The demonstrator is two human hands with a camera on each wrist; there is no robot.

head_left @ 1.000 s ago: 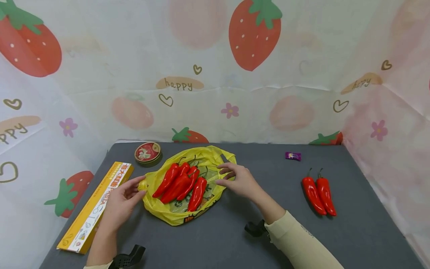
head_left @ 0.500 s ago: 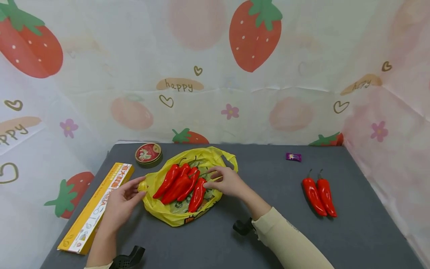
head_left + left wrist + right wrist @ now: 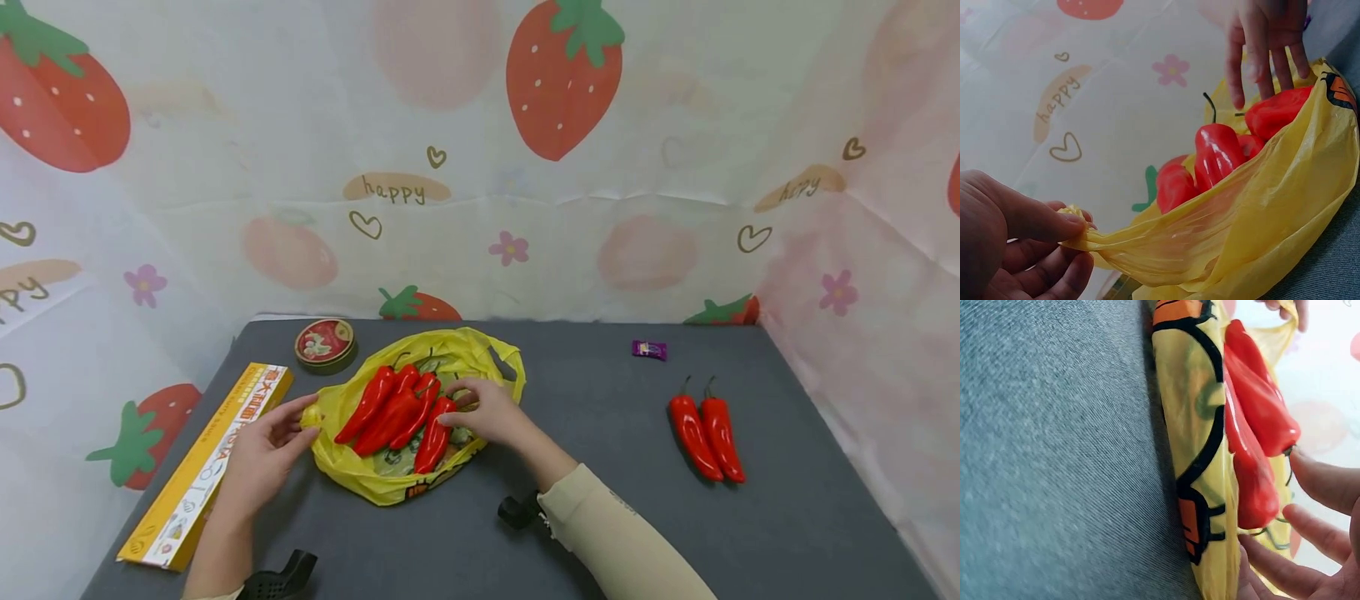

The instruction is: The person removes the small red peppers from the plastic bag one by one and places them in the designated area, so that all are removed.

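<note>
Rightmost bagged pepper (image 3: pixel 433 440) runs near-to-far, stem end away and slightly right, glossy red, tapered; right hand (image 3: pixel 487 412) fingers spread by stem, left hand (image 3: pixel 266 454) pinching yellow bag (image 3: pixel 356 477).

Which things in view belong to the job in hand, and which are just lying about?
Belong to the job, it seems:
yellow bag, pinched by the left hand
red peppers in the bag, with the right hand close by
two loose red peppers, perhaps: similar, but outside the bag

Just lying about:
round tin
yellow-and-white box
small purple packet
</note>
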